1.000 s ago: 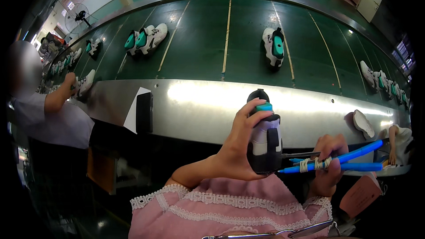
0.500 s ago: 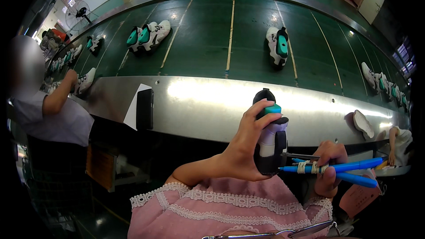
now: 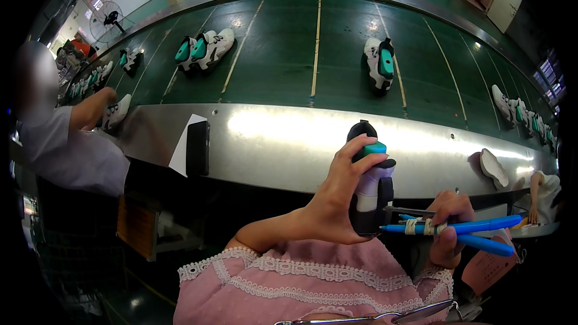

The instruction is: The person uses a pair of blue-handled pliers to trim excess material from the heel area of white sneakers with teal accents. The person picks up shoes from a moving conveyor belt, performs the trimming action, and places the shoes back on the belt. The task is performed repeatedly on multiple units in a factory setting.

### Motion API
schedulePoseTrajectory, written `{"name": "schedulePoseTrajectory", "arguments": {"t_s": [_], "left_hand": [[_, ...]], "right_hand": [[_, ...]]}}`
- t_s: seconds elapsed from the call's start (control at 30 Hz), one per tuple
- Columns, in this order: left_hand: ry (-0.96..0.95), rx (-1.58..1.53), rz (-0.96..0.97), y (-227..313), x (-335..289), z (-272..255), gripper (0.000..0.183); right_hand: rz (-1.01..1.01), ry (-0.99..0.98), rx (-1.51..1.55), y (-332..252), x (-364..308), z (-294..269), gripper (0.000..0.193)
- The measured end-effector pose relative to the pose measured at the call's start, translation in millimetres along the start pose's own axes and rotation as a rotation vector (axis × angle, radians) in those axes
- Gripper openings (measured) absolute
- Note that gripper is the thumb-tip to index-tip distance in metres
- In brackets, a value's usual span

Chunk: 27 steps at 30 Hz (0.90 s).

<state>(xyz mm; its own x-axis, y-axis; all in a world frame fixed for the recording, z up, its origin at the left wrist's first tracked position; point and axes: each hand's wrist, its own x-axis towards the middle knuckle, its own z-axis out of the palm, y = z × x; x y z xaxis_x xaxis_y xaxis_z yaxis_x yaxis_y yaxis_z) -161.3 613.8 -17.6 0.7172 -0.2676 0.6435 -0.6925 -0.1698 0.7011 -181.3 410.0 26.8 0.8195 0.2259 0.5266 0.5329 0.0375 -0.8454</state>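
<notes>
In front of my chest, my left hand (image 3: 333,201) is closed around a white and black shoe (image 3: 367,195) held toe down. A teal shoe last (image 3: 376,147) shows in its opening, under my fingertips. My right hand (image 3: 450,222) grips a bundle of blue pens (image 3: 484,225) wound with pale rubber bands. With them it holds a thin dark metal tool (image 3: 412,211), whose kind I cannot make out. The tool's tip meets the right side of the shoe, and a pen tip lies close beside its lower edge.
Beyond the steel ledge (image 3: 289,138), a green conveyor belt (image 3: 271,66) carries more white shoes (image 3: 211,48) with teal lasts. A black phone-like slab (image 3: 197,147) and a pale insole-shaped piece (image 3: 494,168) lie on the ledge. A co-worker (image 3: 72,138) handles a shoe at left; another person's arm (image 3: 534,198) shows at right.
The shoe in my left hand has shifted slightly right. Shoes on the belt have crept right a little. The left co-worker's arm has moved, with the elbow now raised. My right hand has barely moved.
</notes>
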Motion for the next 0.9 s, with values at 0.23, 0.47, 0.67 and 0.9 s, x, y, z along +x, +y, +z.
{"name": "schedulePoseTrajectory", "arguments": {"t_s": [0.23, 0.47, 0.67, 0.9], "left_hand": [[0.004, -0.003, -0.01, -1, -1, -2, 0.092], [0.004, -0.013, -0.01, -2, -1, -7, 0.091], [0.01, -0.011, 0.005, 0, -2, -12, 0.089], [-0.012, -0.016, 0.013, 2, -5, -18, 0.086]], "right_hand": [[0.023, 0.005, 0.01, 3, -1, 3, 0.033], [0.064, 0.039, 0.01, 1, 1, 8, 0.034], [0.053, 0.077, 0.006, 3, 0, 12, 0.034], [0.037, 0.09, 0.014, 1, -1, 17, 0.035]]}}
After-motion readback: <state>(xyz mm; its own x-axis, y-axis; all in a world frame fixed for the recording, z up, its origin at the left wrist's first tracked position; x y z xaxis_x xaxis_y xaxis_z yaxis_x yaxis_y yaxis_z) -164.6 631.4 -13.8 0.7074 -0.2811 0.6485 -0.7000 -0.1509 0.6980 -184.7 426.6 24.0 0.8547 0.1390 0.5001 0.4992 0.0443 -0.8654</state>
